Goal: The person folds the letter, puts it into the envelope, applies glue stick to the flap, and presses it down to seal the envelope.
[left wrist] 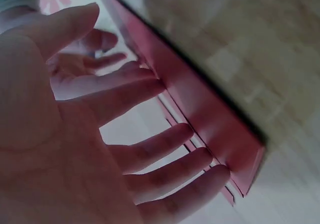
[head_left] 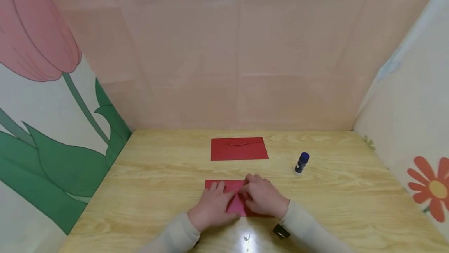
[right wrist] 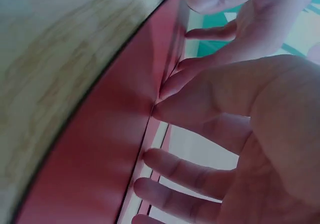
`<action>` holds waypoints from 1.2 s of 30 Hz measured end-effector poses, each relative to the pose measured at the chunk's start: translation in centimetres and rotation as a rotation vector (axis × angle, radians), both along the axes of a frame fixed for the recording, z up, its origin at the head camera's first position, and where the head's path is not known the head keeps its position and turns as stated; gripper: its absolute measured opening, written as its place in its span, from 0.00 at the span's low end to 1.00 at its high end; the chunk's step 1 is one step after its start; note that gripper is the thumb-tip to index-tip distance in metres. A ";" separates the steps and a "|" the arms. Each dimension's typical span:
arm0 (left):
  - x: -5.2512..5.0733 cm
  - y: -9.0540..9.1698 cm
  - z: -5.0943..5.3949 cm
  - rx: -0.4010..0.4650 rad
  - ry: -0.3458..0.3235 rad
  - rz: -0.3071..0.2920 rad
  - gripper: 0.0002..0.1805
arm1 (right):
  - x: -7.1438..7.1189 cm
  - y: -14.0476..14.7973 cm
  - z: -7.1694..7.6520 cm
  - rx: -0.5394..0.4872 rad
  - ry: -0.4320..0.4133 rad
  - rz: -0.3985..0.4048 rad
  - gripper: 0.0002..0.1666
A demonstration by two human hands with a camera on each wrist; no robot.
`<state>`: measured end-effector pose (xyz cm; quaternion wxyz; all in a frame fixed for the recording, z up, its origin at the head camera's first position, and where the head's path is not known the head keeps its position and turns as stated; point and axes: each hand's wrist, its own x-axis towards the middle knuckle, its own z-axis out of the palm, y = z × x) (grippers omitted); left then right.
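In the head view a red envelope (head_left: 259,211) lies flat on the table, under both hands. My left hand (head_left: 212,207) rests on its left part, thumb spread from the other fingers. The left wrist view shows that hand's long fingers (left wrist: 170,146) stretched out, their tips touching the red paper. My right hand (head_left: 264,195) is on the envelope's right part, its bent thumb and forefinger meeting the paper close to the left hand. Its other fingers (right wrist: 190,176) reach down to the surface in the right wrist view. Whether the right hand pinches the paper is unclear.
A second red envelope (head_left: 239,154) lies farther back on the wooden table (head_left: 158,167). To the right stands a glue stick (head_left: 301,163) with a dark blue cap. Printed panels with a tulip (head_left: 42,30) and a flower (head_left: 436,188) line the sides.
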<state>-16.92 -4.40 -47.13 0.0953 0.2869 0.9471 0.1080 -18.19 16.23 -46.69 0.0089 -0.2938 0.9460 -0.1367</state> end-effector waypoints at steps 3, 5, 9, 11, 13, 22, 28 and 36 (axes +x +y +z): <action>0.0 0.3 -0.2 -0.016 0.030 0.007 0.35 | 0.1 -0.2 -0.1 0.035 0.037 -0.013 0.13; 0.1 0.2 -0.2 -0.013 0.024 0.023 0.34 | 0.3 0.0 -0.2 0.053 0.036 -0.030 0.14; 0.2 -0.4 -0.2 -0.003 0.004 0.074 0.32 | 0.8 1.2 -0.1 0.080 0.003 -0.092 0.14; 0.0 -0.7 0.0 -0.005 0.010 0.103 0.32 | 0.8 1.9 0.1 0.104 0.010 -0.138 0.13; -0.3 -1.1 0.2 -0.014 0.023 0.119 0.31 | 0.8 2.6 0.4 0.125 0.019 -0.174 0.12; -0.7 -0.3 0.7 -0.056 -0.033 0.080 0.34 | -0.1 2.7 0.9 0.064 -0.052 -0.111 0.13; 0.0 1.1 0.7 -0.134 -0.040 0.056 0.39 | 0.5 0.7 0.7 0.052 -0.068 -0.087 0.19; 0.2 -0.1 0.4 -0.056 0.012 0.083 0.29 | 1.2 0.9 0.7 0.088 -0.077 -0.129 0.21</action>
